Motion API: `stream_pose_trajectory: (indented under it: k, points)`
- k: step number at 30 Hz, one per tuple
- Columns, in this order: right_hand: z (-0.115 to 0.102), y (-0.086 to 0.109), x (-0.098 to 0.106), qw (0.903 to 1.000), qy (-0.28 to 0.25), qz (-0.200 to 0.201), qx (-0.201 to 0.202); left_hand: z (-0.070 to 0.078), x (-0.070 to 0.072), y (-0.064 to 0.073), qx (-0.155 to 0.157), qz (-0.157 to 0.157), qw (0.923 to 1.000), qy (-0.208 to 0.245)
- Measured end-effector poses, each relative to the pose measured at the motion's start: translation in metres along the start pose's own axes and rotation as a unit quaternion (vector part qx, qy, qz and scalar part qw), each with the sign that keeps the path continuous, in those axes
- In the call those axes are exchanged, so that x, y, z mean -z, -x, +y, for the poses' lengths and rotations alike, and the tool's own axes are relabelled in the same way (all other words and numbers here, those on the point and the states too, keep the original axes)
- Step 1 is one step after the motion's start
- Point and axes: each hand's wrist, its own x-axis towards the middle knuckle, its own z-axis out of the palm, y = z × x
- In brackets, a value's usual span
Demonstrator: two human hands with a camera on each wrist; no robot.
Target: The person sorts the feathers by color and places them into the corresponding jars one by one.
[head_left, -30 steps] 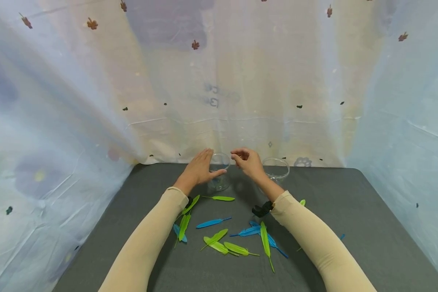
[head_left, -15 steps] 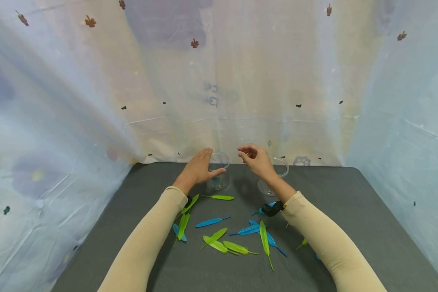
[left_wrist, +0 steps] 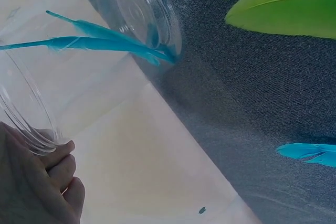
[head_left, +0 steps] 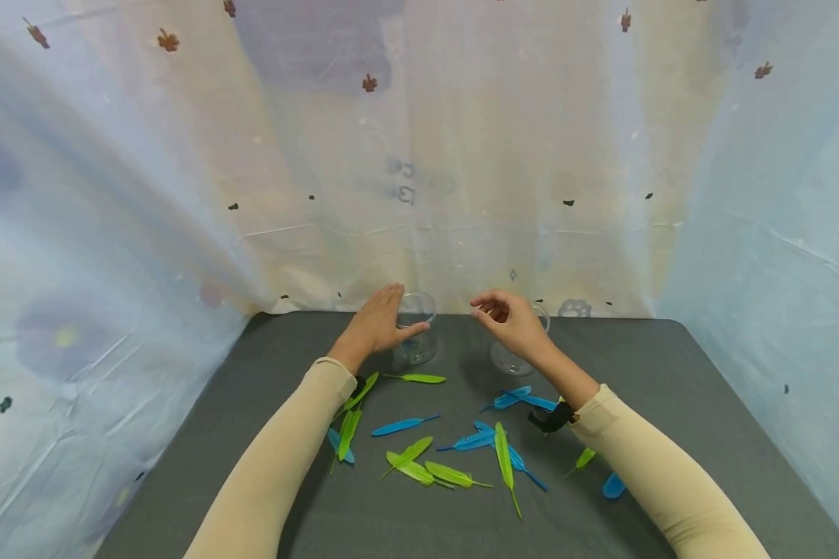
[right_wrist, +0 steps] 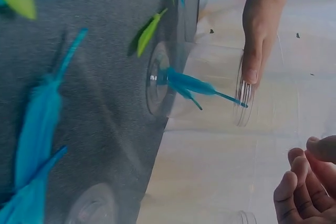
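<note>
My left hand [head_left: 375, 324] holds the rim of a clear plastic jar [head_left: 419, 353], thumb across the near side and fingers along the left. Two blue feathers [right_wrist: 191, 83] stand slanted in this jar, quills towards the mouth, as both wrist views show. My right hand [head_left: 516, 326] hovers right of it, in front of a second clear jar [head_left: 509, 362]. Its fingers are loosely bent, thumb tip near the index fingertip, with nothing visible between them. The right hand and wrist partly hide the second jar.
Nearer on the dark grey table [head_left: 391, 532] lie several loose green feathers [head_left: 422, 379] and blue feathers [head_left: 400, 426], some overlapping. A few are partly hidden by the forearms. A patterned pale curtain [head_left: 461, 155] hangs behind the table and at both sides.
My right hand has moved right, away from the left jar towards the second one, uncovering blue feathers near its wrist. My left hand stays on the jar's rim.
</note>
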Motion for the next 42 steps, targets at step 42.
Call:
stream_pose_trajectory:
  k: [42]
  points:
    - [0.047, 0.087, -0.003, 0.9666, 0.147, -0.195, -0.079, 0.001, 0.002, 0.004, -0.001, -0.001, 1.0, 0.003]
